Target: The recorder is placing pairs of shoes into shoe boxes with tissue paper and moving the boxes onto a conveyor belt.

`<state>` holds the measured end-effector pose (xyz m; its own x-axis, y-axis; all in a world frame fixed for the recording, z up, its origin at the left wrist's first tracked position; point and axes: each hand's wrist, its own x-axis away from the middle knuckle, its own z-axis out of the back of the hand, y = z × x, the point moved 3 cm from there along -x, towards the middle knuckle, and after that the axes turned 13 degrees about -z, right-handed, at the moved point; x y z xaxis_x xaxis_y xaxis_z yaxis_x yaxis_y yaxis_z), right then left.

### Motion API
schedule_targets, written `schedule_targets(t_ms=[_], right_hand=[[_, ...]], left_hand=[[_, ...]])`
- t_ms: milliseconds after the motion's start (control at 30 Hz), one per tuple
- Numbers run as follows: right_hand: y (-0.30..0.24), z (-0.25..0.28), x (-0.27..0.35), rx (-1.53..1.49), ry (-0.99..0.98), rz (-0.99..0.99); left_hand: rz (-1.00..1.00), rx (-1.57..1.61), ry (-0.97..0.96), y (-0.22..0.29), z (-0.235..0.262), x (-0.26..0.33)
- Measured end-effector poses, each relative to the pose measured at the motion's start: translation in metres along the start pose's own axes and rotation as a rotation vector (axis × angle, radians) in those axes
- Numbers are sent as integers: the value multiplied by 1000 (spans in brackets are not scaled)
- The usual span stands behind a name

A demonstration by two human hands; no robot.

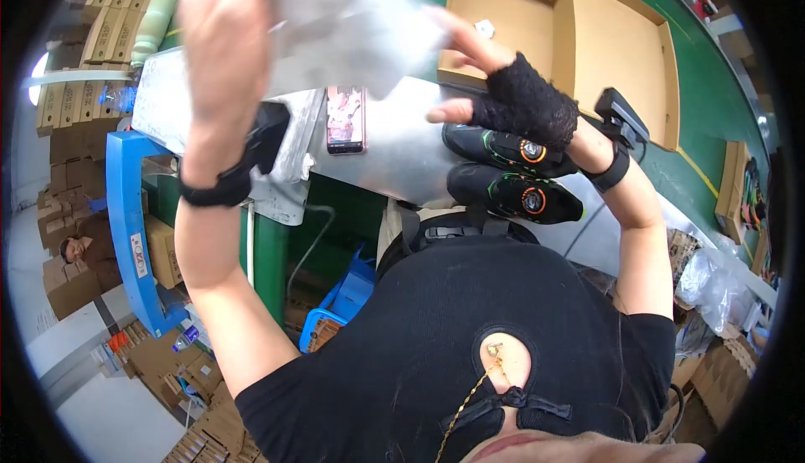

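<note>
Bare left hand (pixel 225 48): upper left of the frame, blurred; at the left edge of a translucent whitish sheet (pixel 356 31). Fingertips indistinct; cannot tell whether it grasps the sheet.
Right hand in a black lace fingerless glove (pixel 513 85): upper centre-right; thumb spread well apart from the fingers, not clenched. Forefinger reaches the sheet's right edge; contact cannot be told.
Sheet: top centre, between the two hands, crumpled and blurred; paper or plastic, cannot tell.
Shoes: two, black, with green trim and orange-ringed round dials; upper shoe (pixel 495 146) partly under the gloved hand in view, lower shoe (pixel 516 193) just beside it. Both lie on their sides at centre-right, on a shiny grey worktop (pixel 407 148).
Phone: rectangular, lit screen, pinkish casing (pixel 345 121); upper centre-left, flat on the worktop, below the sheet in the frame.
Carton: tan cardboard, lid folded back (pixel 625 65); upper right, on a green surface (pixel 700 140). Small white piece (pixel 484 28) inside its left half.
Wrists: black strap with a black device on each.
</note>
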<state>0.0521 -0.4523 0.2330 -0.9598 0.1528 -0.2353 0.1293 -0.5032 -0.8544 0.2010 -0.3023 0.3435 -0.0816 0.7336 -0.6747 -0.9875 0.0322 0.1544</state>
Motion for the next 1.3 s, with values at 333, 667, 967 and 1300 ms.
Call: schedule_targets(t_ms=[333,667,967,1300], right_hand=[[135,126,31,-97,869,-472],[248,328,257,-106,1851,-863],[259,358,412,-141,1654,-1326],[89,59,265,789,171,-493]], left_hand=[[-521,-460,5,38,-130,-34],[134,-247,-365,-38,-254,85],[905,804,-9,-97,-290,123],[1569,1520,-75,-84,-321,118]])
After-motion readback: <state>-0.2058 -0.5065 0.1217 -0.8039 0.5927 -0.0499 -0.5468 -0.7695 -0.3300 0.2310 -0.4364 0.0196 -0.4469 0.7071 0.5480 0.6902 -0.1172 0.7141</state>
